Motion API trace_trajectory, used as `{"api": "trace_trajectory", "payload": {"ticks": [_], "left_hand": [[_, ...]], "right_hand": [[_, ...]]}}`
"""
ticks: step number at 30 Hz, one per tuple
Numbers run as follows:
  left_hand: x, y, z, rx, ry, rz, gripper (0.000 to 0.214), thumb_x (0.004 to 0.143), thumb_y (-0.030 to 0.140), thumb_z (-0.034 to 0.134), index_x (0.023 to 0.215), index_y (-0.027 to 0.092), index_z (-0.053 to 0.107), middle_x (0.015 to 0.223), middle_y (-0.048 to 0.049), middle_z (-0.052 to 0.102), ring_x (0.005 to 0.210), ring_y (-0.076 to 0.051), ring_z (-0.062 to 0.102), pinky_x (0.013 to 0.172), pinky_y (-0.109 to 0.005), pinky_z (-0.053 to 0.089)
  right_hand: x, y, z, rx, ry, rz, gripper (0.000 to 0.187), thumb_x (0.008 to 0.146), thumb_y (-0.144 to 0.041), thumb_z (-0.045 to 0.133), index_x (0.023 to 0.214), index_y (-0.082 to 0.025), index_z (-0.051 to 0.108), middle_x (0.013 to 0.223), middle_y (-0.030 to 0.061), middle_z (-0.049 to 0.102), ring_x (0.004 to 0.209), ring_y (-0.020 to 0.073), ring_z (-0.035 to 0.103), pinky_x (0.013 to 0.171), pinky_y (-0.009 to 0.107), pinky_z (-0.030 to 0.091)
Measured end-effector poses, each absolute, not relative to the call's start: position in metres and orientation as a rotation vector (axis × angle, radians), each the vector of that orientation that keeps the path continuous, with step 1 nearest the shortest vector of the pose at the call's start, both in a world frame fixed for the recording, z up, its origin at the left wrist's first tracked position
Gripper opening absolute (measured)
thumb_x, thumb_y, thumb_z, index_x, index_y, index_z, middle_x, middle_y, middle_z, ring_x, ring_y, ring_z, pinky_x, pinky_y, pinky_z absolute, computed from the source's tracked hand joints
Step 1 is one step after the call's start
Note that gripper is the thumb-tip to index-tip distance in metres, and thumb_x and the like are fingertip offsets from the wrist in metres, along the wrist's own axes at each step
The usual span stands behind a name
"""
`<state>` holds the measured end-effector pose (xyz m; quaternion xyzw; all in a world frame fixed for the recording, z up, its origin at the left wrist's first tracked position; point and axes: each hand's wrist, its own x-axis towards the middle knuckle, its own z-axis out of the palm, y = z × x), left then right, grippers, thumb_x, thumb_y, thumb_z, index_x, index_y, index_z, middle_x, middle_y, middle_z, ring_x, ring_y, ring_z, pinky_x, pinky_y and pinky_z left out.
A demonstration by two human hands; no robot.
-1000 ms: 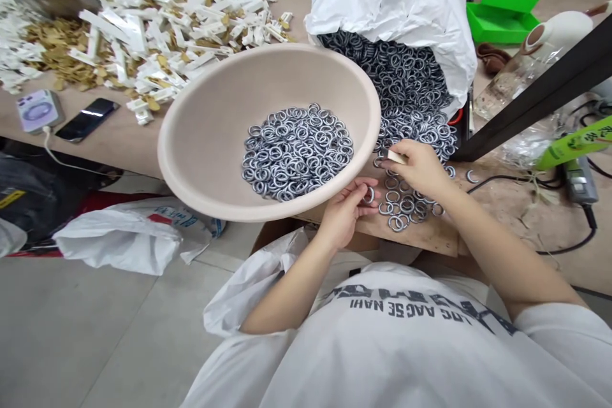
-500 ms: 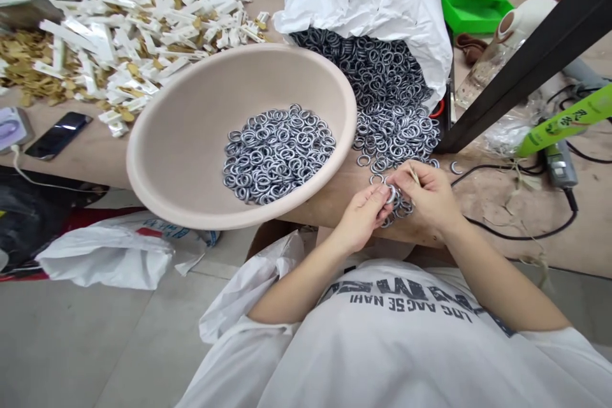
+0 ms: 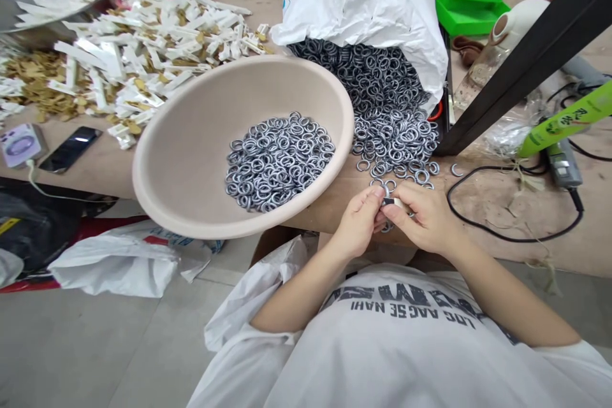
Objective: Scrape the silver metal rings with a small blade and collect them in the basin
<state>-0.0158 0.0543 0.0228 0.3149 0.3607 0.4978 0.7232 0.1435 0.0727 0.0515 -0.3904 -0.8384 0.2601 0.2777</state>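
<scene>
My left hand [image 3: 361, 218] is closed, its thumb and fingers pinching a grey metal ring [image 3: 384, 190] that is mostly hidden. Close against it, my right hand [image 3: 427, 217] is wrapped round a small slim tool [image 3: 391, 202] with a dark end and a pale body; its kind is not clear. The tool's dark end meets the left fingertips. Several loose rings [image 3: 421, 176] lie on the table just beyond the hands. To the left, a large beige basin [image 3: 176, 140] holds a heap of similar rings [image 3: 280, 162].
Rings spill from a white sack [image 3: 363, 0] behind the hands. A black metal post [image 3: 521, 54] slants up at the right, near a black cable [image 3: 502, 239] and a green tube [image 3: 568, 118]. White and tan pieces [image 3: 157, 44] are heaped back left, beside a phone [image 3: 71, 148].
My right hand has turned and closed in on the left one. The tool's dark end now shows at the left fingertips, where the ring was more visible before. The view has shifted slightly.
</scene>
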Motion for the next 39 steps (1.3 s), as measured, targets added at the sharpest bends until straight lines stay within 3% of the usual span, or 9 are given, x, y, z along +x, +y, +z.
{"api": "trace_trajectory", "payload": {"ticks": [5,9,12,15,21,27,32,36,39], "left_hand": [[-0.025,0.043,0.023,0.871,0.661,0.989,0.043,0.095,0.052,0.058,0.073,0.018,0.045,0.058,0.0065,0.037,0.047,-0.005,0.028,0.046,-0.02,0.023],[-0.041,0.036,0.016,0.954,0.675,0.937,0.04,0.098,0.049,0.055,0.074,0.016,0.056,0.064,0.0009,0.053,0.051,-0.007,0.042,0.049,-0.021,0.035],[-0.054,0.038,0.01,0.887,0.78,0.974,0.032,0.095,0.045,0.06,0.099,0.014,0.069,0.081,-0.0051,0.07,0.053,-0.008,0.049,0.051,-0.022,0.044],[-0.066,0.042,0.008,0.753,0.85,1.035,0.037,0.089,0.034,0.066,0.121,0.016,0.068,0.09,-0.0057,0.074,0.053,-0.007,0.051,0.052,-0.021,0.048],[-0.068,0.049,0.013,0.422,0.841,1.093,0.034,0.084,0.04,0.069,0.103,0.012,0.069,0.084,-0.006,0.07,0.06,-0.009,0.057,0.046,-0.017,0.047],[-0.03,0.06,0.018,0.295,0.819,1.062,0.046,0.079,0.058,0.076,0.088,0.015,0.062,0.066,0.0028,0.054,0.051,-0.005,0.044,0.038,-0.012,0.031],[-0.01,0.06,0.023,0.405,0.822,1.06,0.047,0.077,0.054,0.08,0.08,0.014,0.057,0.065,0.0051,0.048,0.049,-0.002,0.032,0.038,-0.011,0.024],[-0.002,0.061,0.027,0.371,0.844,1.08,0.046,0.076,0.055,0.081,0.085,0.016,0.058,0.064,0.0074,0.041,0.048,-0.003,0.032,0.038,-0.011,0.024],[0.0,0.062,0.029,0.397,0.852,1.078,0.044,0.077,0.054,0.08,0.087,0.017,0.058,0.066,0.0079,0.042,0.046,-0.001,0.028,0.038,-0.011,0.021]], "right_hand": [[0.149,0.094,0.035,-1.175,-2.119,0.911,0.049,0.105,-0.053,0.037,0.07,-0.021,0.05,0.066,-0.0009,0.053,0.064,0.0145,0.05,0.062,0.029,0.032],[0.137,0.124,0.029,-1.412,-2.206,0.65,0.04,0.102,-0.054,0.044,0.098,-0.021,0.066,0.086,0.003,0.068,0.08,0.0198,0.062,0.066,0.03,0.035],[0.112,0.144,0.031,-1.447,-2.497,0.286,0.033,0.097,-0.048,0.057,0.115,-0.022,0.067,0.111,0.0084,0.07,0.094,0.0248,0.067,0.067,0.031,0.037],[0.089,0.159,0.033,-1.486,-2.714,0.113,0.024,0.098,-0.033,0.055,0.108,-0.017,0.069,0.111,0.013,0.068,0.088,0.0254,0.068,0.063,0.033,0.036],[0.1,0.148,0.034,-1.315,-2.414,0.363,0.02,0.097,-0.029,0.056,0.087,-0.019,0.069,0.089,0.0066,0.066,0.081,0.0217,0.064,0.065,0.032,0.04],[0.132,0.09,0.028,-1.012,-2.217,0.494,0.028,0.091,-0.011,0.056,0.111,-0.023,0.071,0.106,0.008,0.065,0.098,0.0222,0.062,0.082,0.036,0.049],[0.137,0.079,0.02,-0.989,-1.898,0.726,0.004,0.092,-0.024,0.068,0.092,-0.023,0.072,0.096,0.0042,0.061,0.089,0.0185,0.061,0.079,0.034,0.049],[0.135,0.079,0.017,-1.026,-1.544,0.9,0.015,0.084,-0.03,0.079,0.079,-0.023,0.067,0.089,0.0009,0.059,0.085,0.0173,0.059,0.081,0.034,0.049],[0.139,0.08,0.017,-1.032,-1.507,0.995,0.022,0.08,-0.037,0.083,0.093,-0.025,0.07,0.094,0.0011,0.058,0.089,0.0183,0.059,0.083,0.035,0.049]]}}
